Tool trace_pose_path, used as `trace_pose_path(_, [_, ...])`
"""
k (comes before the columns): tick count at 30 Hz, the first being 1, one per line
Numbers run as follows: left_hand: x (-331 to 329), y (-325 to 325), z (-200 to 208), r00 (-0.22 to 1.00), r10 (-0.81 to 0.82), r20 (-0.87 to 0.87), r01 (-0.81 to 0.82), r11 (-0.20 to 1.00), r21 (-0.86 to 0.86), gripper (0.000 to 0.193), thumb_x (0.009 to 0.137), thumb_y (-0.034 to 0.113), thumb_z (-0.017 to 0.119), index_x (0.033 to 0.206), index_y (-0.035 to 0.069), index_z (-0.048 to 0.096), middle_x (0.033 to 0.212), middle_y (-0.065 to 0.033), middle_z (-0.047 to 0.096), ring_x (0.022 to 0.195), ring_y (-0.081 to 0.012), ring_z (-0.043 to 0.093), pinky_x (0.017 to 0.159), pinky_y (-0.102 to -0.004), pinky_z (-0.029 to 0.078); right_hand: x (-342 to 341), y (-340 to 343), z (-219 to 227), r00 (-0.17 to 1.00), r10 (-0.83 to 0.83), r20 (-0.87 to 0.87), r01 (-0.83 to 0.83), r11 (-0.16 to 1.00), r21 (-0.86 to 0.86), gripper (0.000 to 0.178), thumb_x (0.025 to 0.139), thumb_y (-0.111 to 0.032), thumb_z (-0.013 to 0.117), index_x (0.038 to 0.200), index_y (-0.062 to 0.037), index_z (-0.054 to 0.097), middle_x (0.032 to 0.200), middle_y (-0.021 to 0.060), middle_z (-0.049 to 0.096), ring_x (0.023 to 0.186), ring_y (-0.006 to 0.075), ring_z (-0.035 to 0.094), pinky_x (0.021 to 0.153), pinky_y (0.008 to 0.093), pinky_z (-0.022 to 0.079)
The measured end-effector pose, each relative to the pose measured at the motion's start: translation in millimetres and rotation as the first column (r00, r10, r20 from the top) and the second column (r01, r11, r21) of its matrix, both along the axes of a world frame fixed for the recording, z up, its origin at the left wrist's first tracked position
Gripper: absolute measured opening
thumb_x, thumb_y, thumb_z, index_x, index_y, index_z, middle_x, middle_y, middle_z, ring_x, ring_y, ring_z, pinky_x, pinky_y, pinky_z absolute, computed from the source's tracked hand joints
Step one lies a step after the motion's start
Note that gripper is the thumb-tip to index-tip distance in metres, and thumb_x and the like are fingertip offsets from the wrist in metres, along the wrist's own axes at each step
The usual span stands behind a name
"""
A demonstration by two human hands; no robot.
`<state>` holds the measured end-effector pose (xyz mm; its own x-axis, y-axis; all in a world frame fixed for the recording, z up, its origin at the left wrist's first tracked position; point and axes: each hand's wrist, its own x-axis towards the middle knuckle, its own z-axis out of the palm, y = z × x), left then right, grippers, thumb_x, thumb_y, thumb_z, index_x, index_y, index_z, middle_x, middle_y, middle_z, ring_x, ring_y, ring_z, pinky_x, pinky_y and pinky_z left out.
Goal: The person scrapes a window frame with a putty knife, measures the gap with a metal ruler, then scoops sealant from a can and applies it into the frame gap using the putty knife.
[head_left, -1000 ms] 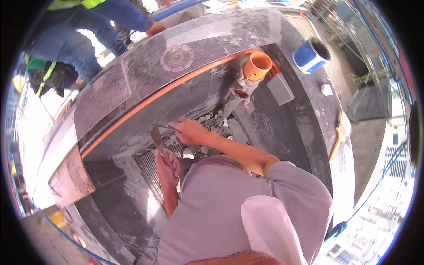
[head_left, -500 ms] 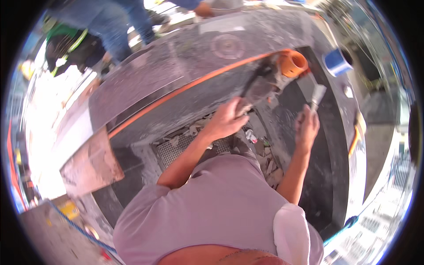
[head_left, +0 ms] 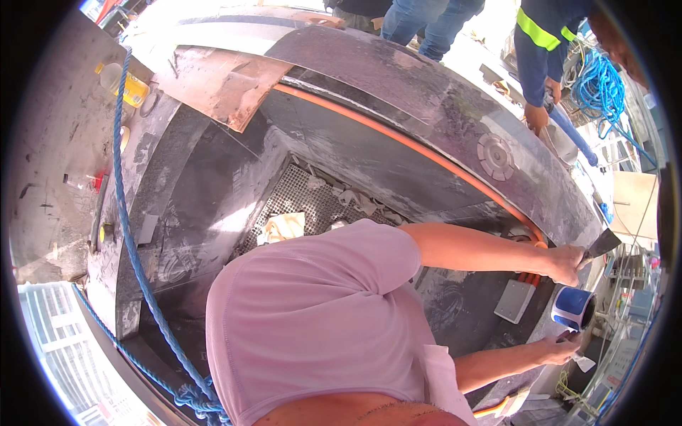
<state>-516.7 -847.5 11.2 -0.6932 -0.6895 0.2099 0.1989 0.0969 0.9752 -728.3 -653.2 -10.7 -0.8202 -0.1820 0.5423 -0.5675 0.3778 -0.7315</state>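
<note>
Inside, the blue-and-white bucket [head_left: 570, 307] looks dark.

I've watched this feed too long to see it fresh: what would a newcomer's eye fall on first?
Probably the thick blue rope down the left of the picture and the orange pipe along the dark recess's edge. Then, at the right, the left hand holds a dark-bladed scraper and the right hand a pale-bladed one, with a blue-and-white bucket between them in the picture.

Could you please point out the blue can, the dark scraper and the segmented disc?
Blue can [head_left: 570, 301]: head view, side wall.
Dark scraper [head_left: 602, 243]: head view, blade.
Segmented disc [head_left: 495, 157]: head view, centre.
</note>
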Motion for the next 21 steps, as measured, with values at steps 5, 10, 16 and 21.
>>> trace_pose_path(5, [-75,-1,-23,0.993,-0.103,-0.055,0.1,0.994,-0.044,0.047,0.078,0.005,0.074,0.122,-0.007,0.063,0.09,-0.0203,0.071,0.093,-0.0319,0.076,0.078,-0.0446,0.058,-47,-25,-15,0.96,-0.138,0.245,0.153,0.987,-0.045,0.035,0.095,-0.014,0.078,0.127,-0.0003,0.075,0.114,0.0116,0.079,0.099,0.0241,0.077,0.091,0.0435,0.063])
trace_pose_path(10, [-92,11,-29,0.965,-0.207,-0.161,0.217,0.975,0.05,0.036,0.076,-0.003,0.077,0.11,-0.001,0.068,0.096,-0.009,0.072,0.093,-0.0204,0.07,0.083,-0.039,0.057,19,-47,21,0.812,0.14,0.567,0.293,0.742,-0.603,0.046,0.101,-0.029,0.076,0.119,0.0133,0.073,0.103,0.0148,0.072,0.095,0.0264,0.072,0.083,0.0408,0.059])
trace_pose_path(16, [-104,19,-37,0.994,-0.066,-0.084,0.067,0.998,0.003,0.052,0.079,0.005,0.086,0.127,0.001,0.068,0.116,-0.0134,0.076,0.113,-0.0248,0.072,0.099,-0.0424,0.057,-4,-51,-6,0.831,0.249,0.497,0.206,0.693,-0.691,0.035,0.099,-0.028,0.075,0.111,0.0052,0.071,0.105,0.0097,0.068,0.089,0.0201,0.063,0.078,0.0371,0.052])
trace_pose_path(21, [-57,1,-14,0.925,0.133,-0.355,-0.152,0.988,-0.026,0.049,0.083,0.007,0.087,0.127,0.001,0.064,0.12,-0.0159,0.075,0.116,-0.0294,0.071,0.099,-0.0452,0.056,10,-90,2,0.693,0.68,0.239,-0.059,0.384,-0.921,0.037,0.101,-0.023,0.068,0.118,0.0097,0.068,0.124,0.0208,0.072,0.123,0.0334,0.069,0.121,0.0542,0.048])
